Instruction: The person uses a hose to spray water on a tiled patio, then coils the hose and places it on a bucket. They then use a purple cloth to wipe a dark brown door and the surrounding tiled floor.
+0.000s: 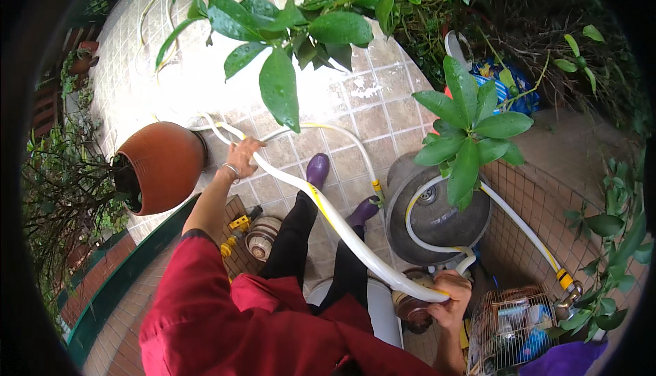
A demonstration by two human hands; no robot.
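A white garden hose (330,209) with a yellow stripe runs across my body from one hand to the other. My left hand (244,159), with a bracelet at the wrist, holds it out ahead on the left, its grip partly hidden. Low on the right, my right hand (453,296) is closed around the hose. Another stretch of hose loops inside a round grey basin (400,227) and reaches a metal tap (570,299) through a yellow and black connector (565,277). A second yellow connector (377,185) sits on the hose left of the basin.
A terracotta pot (171,166) lies tilted beside my left arm. Leafy branches (287,33) hang over the tiled floor (369,86). By my right forearm stands a wire cage (512,325) with packets inside. Lidded ceramic jars (263,238) and yellow fittings (236,230) are near my legs.
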